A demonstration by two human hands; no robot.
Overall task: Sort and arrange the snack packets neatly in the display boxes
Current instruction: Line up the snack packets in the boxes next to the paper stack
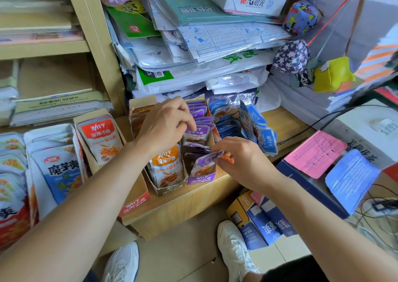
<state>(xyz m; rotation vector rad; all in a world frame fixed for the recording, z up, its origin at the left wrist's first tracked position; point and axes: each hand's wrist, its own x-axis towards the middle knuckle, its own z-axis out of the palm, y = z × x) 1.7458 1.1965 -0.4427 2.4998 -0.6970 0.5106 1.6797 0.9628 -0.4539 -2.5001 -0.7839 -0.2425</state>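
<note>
Several cardboard display boxes stand side by side on a low wooden shelf (189,200). The purple box (201,179) holds a row of purple snack packets. My left hand (165,124) reaches over it and pinches the top of an upright purple packet (197,134). My right hand (241,159) grips a purple packet (207,159) tilted over the front of the same box. The orange box (167,190) to the left holds orange packets (165,165). The red box (133,204) holds a red packet (101,139). Blue packets (254,126) lie untidily in the box on the right.
Larger snack bags (58,174) fill boxes at the far left. Stacks of paper and plastic-wrapped stationery (193,51) rise behind the boxes. Pink and blue sheets (314,152) lie on a dark box at right, with cables. Blue cartons (262,219) and my shoes (232,247) are on the floor.
</note>
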